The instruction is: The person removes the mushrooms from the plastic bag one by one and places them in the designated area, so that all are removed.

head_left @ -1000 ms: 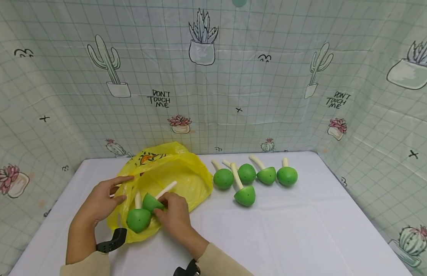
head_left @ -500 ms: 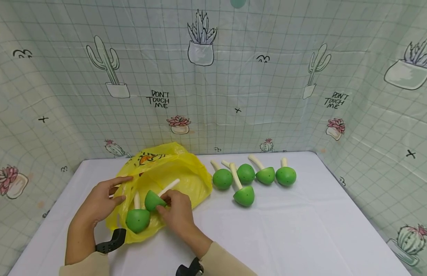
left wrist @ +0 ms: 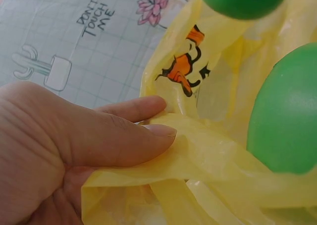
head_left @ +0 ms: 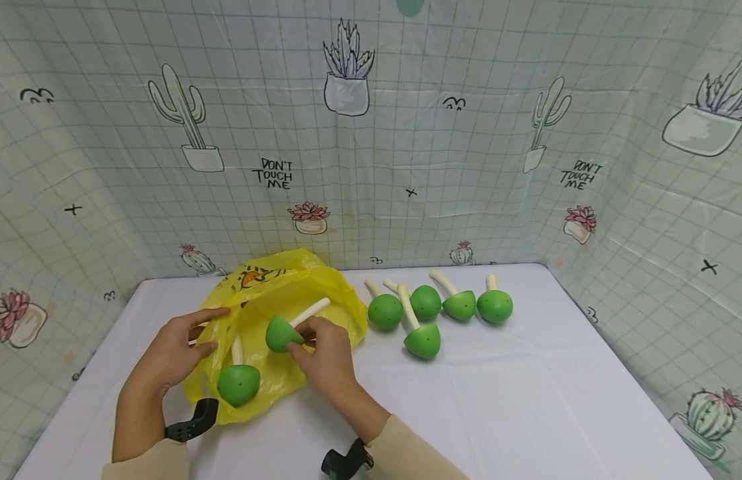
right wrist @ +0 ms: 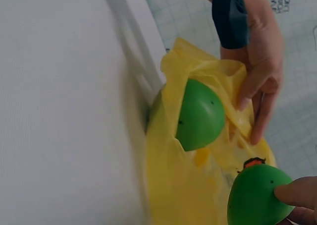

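A yellow plastic bag (head_left: 337, 293) lies at the table's left with its mouth spread toward me. My left hand (head_left: 174, 350) pinches the bag's left edge between thumb and fingers; the left wrist view shows the thumb (left wrist: 143, 140) pressed on the film. Between the thumb and fingers of my right hand (head_left: 330, 355) is a green toy mushroom (head_left: 282, 335), pinched by its cap, its white stem tilted up to the right. It appears over the bag's mouth. A second green mushroom (head_left: 239, 385) lies inside the bag near the front, stem pointing away.
Several more green mushrooms (head_left: 423, 341) lie in a loose group right of the bag, stems mostly toward the back. A white cloth (head_left: 503, 407) covers the table. A curtain (head_left: 395, 147) printed with cacti surrounds the back and sides.
My right hand has lifted the pinched mushroom up and to the right, away from the one still lying in the bag. The left hand keeps its hold on the bag's edge.
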`<action>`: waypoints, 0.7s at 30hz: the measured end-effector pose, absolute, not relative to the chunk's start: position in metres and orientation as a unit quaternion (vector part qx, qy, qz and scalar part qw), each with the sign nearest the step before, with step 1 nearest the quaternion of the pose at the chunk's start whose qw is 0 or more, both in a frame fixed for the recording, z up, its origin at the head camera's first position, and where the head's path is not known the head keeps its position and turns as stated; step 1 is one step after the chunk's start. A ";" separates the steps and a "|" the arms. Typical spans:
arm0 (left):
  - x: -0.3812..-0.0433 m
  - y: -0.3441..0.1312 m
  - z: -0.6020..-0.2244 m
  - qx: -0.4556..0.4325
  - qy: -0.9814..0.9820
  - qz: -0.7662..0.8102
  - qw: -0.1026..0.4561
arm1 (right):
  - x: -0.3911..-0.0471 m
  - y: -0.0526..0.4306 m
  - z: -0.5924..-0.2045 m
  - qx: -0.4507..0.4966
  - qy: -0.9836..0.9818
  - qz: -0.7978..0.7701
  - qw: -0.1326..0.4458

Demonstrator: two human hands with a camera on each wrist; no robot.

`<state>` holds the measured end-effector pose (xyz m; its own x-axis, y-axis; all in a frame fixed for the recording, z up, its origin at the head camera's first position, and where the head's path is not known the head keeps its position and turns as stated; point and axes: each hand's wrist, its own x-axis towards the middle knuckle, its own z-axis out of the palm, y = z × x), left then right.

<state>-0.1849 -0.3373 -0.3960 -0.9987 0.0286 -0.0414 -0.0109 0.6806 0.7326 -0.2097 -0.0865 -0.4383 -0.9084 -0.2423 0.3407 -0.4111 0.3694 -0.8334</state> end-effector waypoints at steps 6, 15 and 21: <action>-0.185 -0.337 -0.396 0.003 0.916 0.400 0.031 | -0.213 -0.069 -0.431 0.188 -0.822 0.528 0.099; -0.186 -0.337 -0.395 0.006 0.916 0.400 0.028 | -0.221 -0.035 -0.427 0.178 -0.819 0.526 0.145; -0.185 -0.338 -0.396 0.010 0.917 0.399 0.023 | -0.227 -0.012 -0.430 0.156 -0.816 0.531 0.167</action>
<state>-0.1847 -0.3384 -0.3959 -0.9988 0.0357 -0.0338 -0.0004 0.6818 0.7315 -0.2275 -0.0120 -0.4304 -0.8954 -0.0778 0.4385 -0.4324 0.3874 -0.8142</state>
